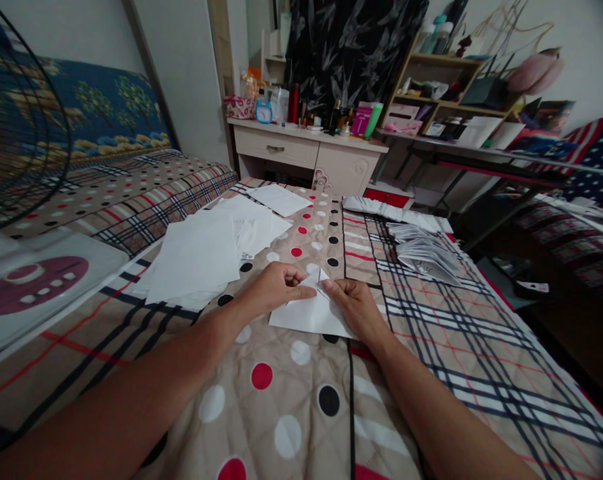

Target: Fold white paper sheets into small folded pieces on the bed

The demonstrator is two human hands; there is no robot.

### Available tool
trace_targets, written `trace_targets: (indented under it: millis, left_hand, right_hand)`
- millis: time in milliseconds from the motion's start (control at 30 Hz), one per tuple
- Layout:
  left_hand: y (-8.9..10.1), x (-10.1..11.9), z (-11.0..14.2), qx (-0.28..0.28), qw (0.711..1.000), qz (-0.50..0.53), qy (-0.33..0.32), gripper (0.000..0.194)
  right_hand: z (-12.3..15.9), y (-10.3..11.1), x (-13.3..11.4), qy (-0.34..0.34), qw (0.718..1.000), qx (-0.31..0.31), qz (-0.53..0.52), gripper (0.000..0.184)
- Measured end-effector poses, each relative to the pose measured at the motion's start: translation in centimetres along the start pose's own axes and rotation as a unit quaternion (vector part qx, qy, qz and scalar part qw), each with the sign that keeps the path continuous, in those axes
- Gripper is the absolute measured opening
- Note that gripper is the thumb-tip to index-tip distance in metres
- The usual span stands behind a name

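Note:
A folded sheet of white paper (pixel 308 318) lies on the bedspread in front of me, its top brought to a point. My left hand (pixel 280 285) pinches the paper's upper left side between thumb and curled fingers. On the upper right side my right hand (pixel 354 301) grips it, thumb on top near the middle crease. The two thumbs are close together by the point, a narrow gap between them. Left of the hands is a stack of flat white sheets (pixel 198 257). To the right sits a pile of folded papers (pixel 424 252).
Polka-dot and plaid bedspread (pixel 301 407) covers the surface. A fan (pixel 24 127) and a white bag with a pink print (pixel 41 283) stand at the left. At the back are a cream cabinet (pixel 276 155) with bottles and a folding table (pixel 446 150).

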State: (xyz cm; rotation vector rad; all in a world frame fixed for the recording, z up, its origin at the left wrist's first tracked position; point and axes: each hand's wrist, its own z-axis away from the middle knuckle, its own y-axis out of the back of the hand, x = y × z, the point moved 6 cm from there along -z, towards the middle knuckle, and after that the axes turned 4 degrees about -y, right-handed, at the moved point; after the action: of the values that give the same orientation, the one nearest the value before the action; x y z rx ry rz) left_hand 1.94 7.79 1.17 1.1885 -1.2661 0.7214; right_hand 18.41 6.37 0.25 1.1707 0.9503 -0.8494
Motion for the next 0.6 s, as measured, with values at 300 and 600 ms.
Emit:
trace_targets:
  millis: [300,600]
  left_hand:
    - [0.2,0.3,-0.1,0.023,0.999,-0.021,0.006,0.024]
    - [0.6,-0.7,-0.2,0.042,0.998,0.031,0.035,0.037]
  right_hand:
    - [0.2,-0.3,-0.4,0.041,0.998,-0.054,-0.002,0.032]
    - [0.0,0.1,-0.1,0.006,0.996,-0.022,-0.087,0.026]
